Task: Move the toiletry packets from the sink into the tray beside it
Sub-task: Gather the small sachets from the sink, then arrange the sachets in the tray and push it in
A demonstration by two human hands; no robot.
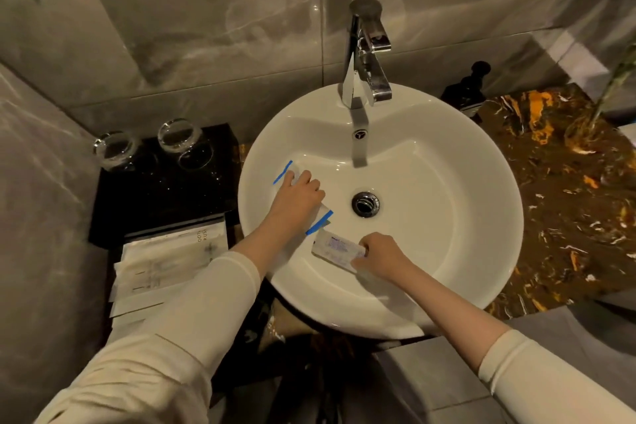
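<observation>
Far left, on the black tray [165,196] beside the sink [464,251]: two clear glasses [180,138] at its far end, upturned or not I cannot tell. Near end of the tray: a stack of flat white packets [165,262], already in place, one printed with dark lettering too blurred to read. In the left part of the basin: a white packet with blue end strips [320,222], lying flat on the porcelain under my left hand [297,198]; my fingers are curled down over its middle, so only the two blue ends show, and whether I have actually pinched it I cannot tell. Basin centre: the drain [365,204], with the chrome tap [366,55] at the far rim. Near part of the basin, just beside the blue-ended item: a small white sachet with fine blue print [335,248], its right end nipped between the closed fingers of my right hand [382,256]. Right of the sink: marbled brown counter [568,200] and a dark pump bottle [469,88]. Status, as I judge it: well along; two items left in the sink, both under hand, neither yet carried left to the tray.
</observation>
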